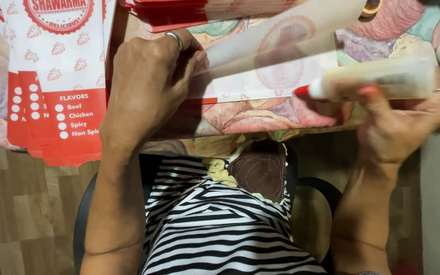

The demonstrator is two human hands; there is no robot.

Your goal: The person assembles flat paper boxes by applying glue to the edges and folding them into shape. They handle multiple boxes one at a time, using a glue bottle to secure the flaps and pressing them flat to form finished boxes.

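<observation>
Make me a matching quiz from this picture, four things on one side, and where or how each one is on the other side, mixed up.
Things:
1. Left hand
2. Right hand
3. Glue bottle
4. Stack of red and white paper bags

Places or states:
A. Lies on its side, red tip pointing toward the folded sheet
B. Spread out at the table's left edge, hanging over it
C. Presses down on a folded paper sheet, ring on one finger
D. Wrapped around the pale bottle

Pairs: 1-C, 2-D, 3-A, 4-B
</observation>
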